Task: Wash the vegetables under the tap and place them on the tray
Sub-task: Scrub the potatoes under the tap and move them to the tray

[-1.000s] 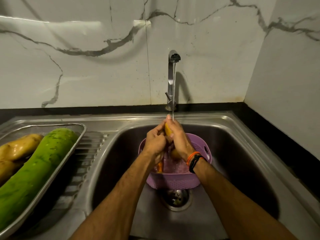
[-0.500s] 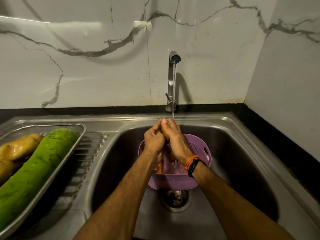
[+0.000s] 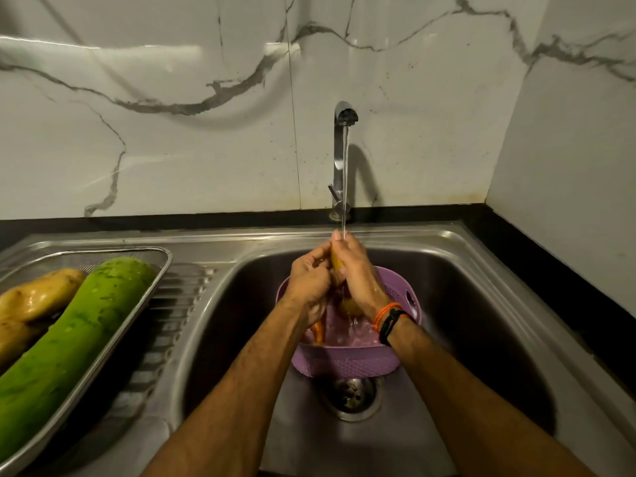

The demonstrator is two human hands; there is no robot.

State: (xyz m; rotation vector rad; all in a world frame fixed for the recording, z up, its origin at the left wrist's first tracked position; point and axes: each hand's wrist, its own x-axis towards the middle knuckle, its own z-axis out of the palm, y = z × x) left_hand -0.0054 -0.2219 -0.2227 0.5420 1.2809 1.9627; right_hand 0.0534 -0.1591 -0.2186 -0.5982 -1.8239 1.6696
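Both hands meet at the centre of the frame under the running water: the left hand [image 3: 311, 282] has its grip curled round a yellowish vegetable [image 3: 336, 261], and the right hand [image 3: 358, 277] wraps the same piece from the other side, fingers closed over its top where the stream lands. Only a sliver of the vegetable shows between the two grips, so I cannot tell what kind it is. Around them, the steel sink [image 3: 481, 304] fills the lower and right part of the frame, its ribbed drainboard running off to the left. On that drainboard, at the lower left, sits a metal tray [image 3: 158, 270] holding a long green gourd [image 3: 75, 342] laid on a slant, with pale brownish potatoes [image 3: 38, 297] wet and shining beside it on the far left. Directly below the hands, a purple perforated basket [image 3: 344, 363] stands in the basin just above the drain [image 3: 351, 395]; something orange [image 3: 318, 332] pokes up inside it near the left wrist, and another yellowish piece lies under the right hand. The tap [image 3: 340, 156] rises at upper centre against the marble wall, a thin stream falling. Orange and black bands [image 3: 389, 321] circle the right wrist.
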